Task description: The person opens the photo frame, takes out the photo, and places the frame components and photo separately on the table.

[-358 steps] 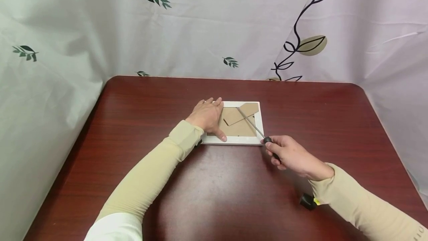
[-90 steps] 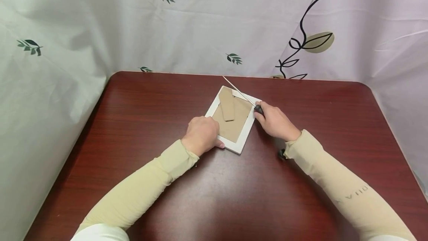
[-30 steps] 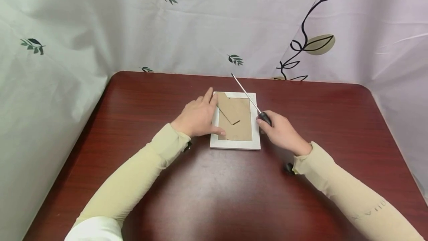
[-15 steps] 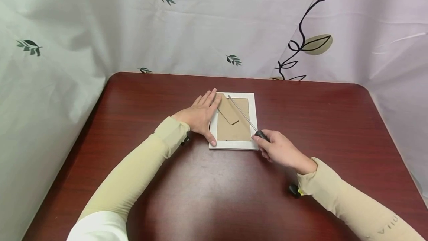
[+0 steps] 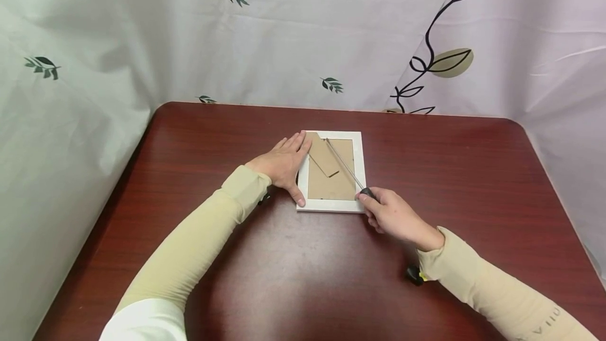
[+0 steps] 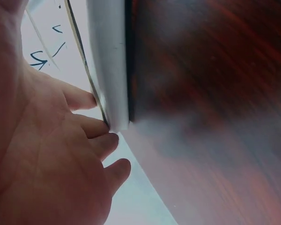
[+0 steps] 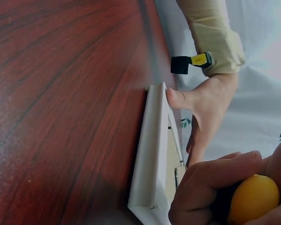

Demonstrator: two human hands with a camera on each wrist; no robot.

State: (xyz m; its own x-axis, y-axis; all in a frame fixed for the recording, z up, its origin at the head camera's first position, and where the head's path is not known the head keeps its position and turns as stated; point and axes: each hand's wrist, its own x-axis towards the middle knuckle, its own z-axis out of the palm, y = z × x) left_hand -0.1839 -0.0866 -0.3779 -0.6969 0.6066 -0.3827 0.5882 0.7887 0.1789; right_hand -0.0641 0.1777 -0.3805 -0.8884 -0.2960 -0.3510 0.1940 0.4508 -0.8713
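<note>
A white picture frame (image 5: 360, 164) lies face down on the table, its brown backing board (image 5: 338, 188) showing. On that board is a cardboard stand flap (image 5: 320, 154), slanting from the top left corner. My left hand (image 5: 281, 167) spreads over the frame's left side, thumb at the lower left corner and fingers near the top. My right hand (image 5: 395, 217) grips a screwdriver (image 5: 342, 160) by its black handle at the frame's lower right. The screwdriver's tip is at the inner top edge, beside the flap. In the right wrist view the handle's yellow end (image 7: 255, 199) pokes out of the fist.
A dark red wooden table (image 5: 293, 278) extends around the frame. Pale curtains (image 5: 284, 30) with leaf prints hang behind it and at the sides. Small black wrist cameras (image 5: 414, 275) sit under the sleeves.
The frame has turned from lying sideways, through a slant, to standing lengthwise. My left hand has shifted to its left edge. The screwdriver's tip has come down from beyond the frame to its inner top edge.
</note>
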